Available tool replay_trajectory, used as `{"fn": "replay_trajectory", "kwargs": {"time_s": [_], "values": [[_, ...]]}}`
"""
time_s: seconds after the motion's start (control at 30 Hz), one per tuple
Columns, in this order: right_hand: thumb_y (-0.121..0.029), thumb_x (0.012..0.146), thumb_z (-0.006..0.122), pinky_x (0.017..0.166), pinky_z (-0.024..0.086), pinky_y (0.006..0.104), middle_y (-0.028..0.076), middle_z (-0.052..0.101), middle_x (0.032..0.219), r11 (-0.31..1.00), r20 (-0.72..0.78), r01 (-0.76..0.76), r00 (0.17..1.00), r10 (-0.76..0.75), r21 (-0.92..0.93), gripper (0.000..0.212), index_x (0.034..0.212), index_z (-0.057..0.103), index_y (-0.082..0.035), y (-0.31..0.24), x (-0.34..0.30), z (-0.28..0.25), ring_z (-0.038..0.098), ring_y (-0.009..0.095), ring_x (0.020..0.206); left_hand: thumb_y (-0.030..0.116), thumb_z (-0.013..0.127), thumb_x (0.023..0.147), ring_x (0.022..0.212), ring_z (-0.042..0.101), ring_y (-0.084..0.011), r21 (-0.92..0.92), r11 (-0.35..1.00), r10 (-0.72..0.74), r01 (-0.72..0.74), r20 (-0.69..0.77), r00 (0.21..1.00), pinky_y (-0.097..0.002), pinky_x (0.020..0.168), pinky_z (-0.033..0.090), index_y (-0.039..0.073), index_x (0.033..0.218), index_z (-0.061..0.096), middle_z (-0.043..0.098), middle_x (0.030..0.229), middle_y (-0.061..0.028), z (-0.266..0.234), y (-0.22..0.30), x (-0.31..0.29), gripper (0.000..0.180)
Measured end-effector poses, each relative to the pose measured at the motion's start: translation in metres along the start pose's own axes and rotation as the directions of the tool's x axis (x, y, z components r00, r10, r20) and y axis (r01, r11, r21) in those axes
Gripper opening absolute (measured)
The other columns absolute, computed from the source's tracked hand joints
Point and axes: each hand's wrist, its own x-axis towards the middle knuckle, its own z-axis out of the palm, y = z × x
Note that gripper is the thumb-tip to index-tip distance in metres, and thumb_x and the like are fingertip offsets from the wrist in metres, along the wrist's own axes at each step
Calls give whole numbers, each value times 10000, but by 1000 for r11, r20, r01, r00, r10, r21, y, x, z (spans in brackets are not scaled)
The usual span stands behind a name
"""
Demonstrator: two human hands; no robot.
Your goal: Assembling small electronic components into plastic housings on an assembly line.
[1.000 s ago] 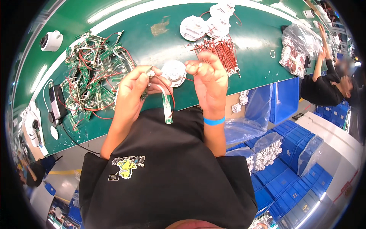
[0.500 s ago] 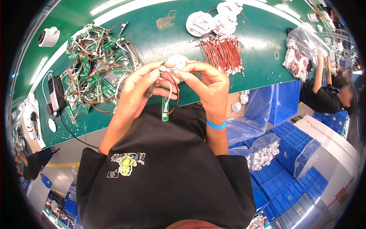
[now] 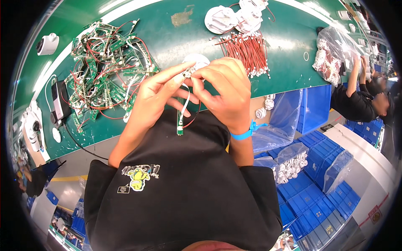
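Note:
My left hand (image 3: 157, 94) and my right hand (image 3: 226, 90) meet over the table's near edge, fingertips closed together. Between them are small white connectors (image 3: 188, 73), partly hidden by the fingers. Below hangs a narrow green circuit board (image 3: 180, 124), joined by a white cable (image 3: 186, 100) and a dark red wire. My left hand pinches the board's cable end, its lower fingers spread behind the cable. My right thumb and forefinger press at the connector. Just beyond the fingertips shows a white round part (image 3: 197, 60); whether it is held or resting is hidden.
Left on the green table (image 3: 176, 46) lies a tangled heap of wired circuit boards (image 3: 104, 75). Bundled red wires (image 3: 246, 54) and white round housings (image 3: 221, 19) lie at the far right. Blue bins (image 3: 313, 108) stand right. A co-worker (image 3: 356, 98) reaches toward a plastic bag (image 3: 328, 58).
My right hand has turned and its fingers have curled over the connector. Both hands have shifted slightly, and the hanging board has moved a little.

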Motion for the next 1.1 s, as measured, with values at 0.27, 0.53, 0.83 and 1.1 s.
{"fn": "replay_trajectory", "kwargs": {"time_s": [0.27, 0.53, 0.83, 1.1], "values": [[-28, 654, 754, 729, 478, 387, 43, 598, 774, 999, -62, 42, 997, -43, -21, 217, 825, 625, -64, 0, -3, 4, 595, 239, 752, 259, 475, 1020, 848, 693, -232, -32, 999, -6, 5, -34, 999, -313, 584, 607, 2, 1372, 482, 630, 1098, -193, 4, 0, -1, 436], [-27, 668, 756, 719, 476, 379, 37, 605, 768, 997, -19, 73, 997, -73, 5, 200, 820, 631, -64, 3, -3, 6, 602, 232, 745, 246, 477, 1020, 839, 692, -222, -20, 1000, 11, -12, -66, 998, -295, 559, 596, -16, 1367, 481, 626, 1095, -174, 3, -7, -1, 434], [71, 684, 730, 710, 491, 321, 57, 664, 802, 937, -60, -235, 964, 258, 260, 187, 828, 672, -32, -4, -14, 14, 630, 224, 800, 210, 466, 1022, 829, 686, -227, -43, 998, 50, -54, -81, 995, -293, 550, 594, -25, 1363, 481, 621, 1092, -176, 10, -7, 0, 414], [17, 668, 753, 692, 462, 361, 56, 642, 793, 998, -97, -55, 994, 57, 22, 183, 814, 666, -50, -7, -9, 11, 617, 253, 767, 148, 463, 1020, 853, 685, -189, 62, 989, 141, -134, -123, 982, -293, 651, 602, -28, 1360, 488, 625, 1104, -147, 15, -13, -5, 384]]}}
